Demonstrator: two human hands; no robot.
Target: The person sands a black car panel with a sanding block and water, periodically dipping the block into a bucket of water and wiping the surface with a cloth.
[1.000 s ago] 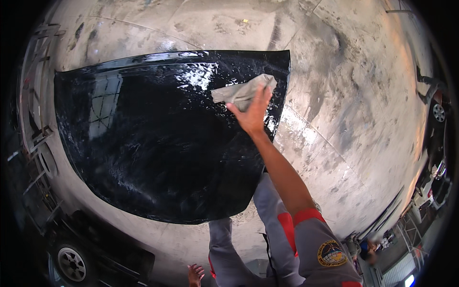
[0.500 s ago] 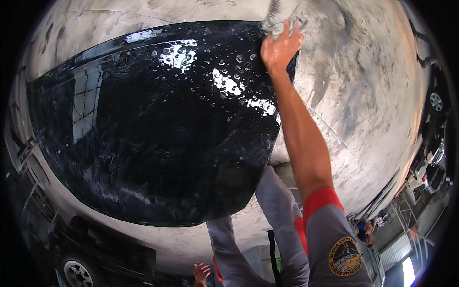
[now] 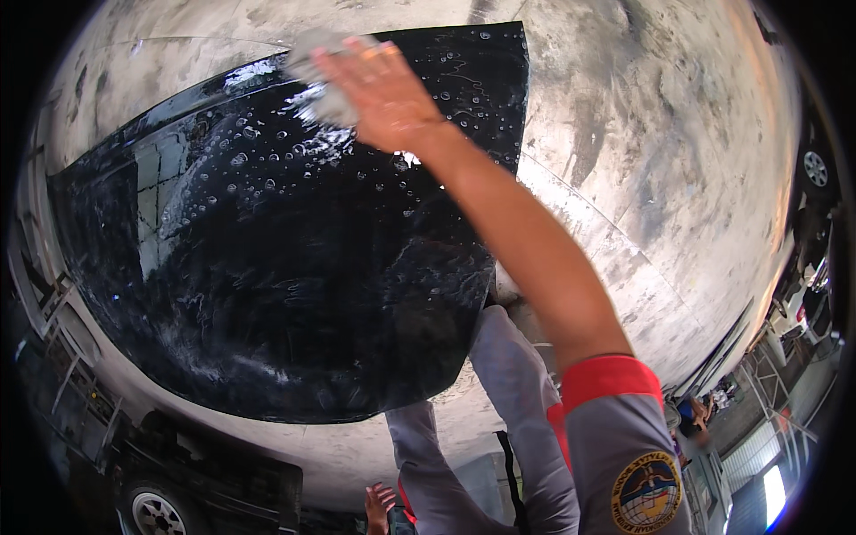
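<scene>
A large glossy black car panel [image 3: 294, 330], probably a hood, lies in front of me with water beads and whitish streaks over its surface. My right hand [image 3: 388, 98] presses a grey cloth [image 3: 325, 76] on the panel near its far edge; hand and cloth are smeared by motion. Part of the cloth is hidden under the palm and fingers. Low in the picture, beside my leg, my left hand [image 3: 381, 504] hangs away from the panel. Its fingers are loosely bent and apart, with nothing seen in them.
Stained concrete floor [image 3: 642, 160] surrounds the panel. My legs [image 3: 513, 374] stand at its near right edge. A dark vehicle with a silver wheel [image 3: 156, 513] is at the lower left, metal frames [image 3: 67, 357] at the left. Another person [image 3: 695, 415] and parked cars [image 3: 813, 169] are at the far right.
My right hand has swept left with the cloth, from the panel's far right corner to the middle of its far edge. Beads there have shifted. The left hand stays low.
</scene>
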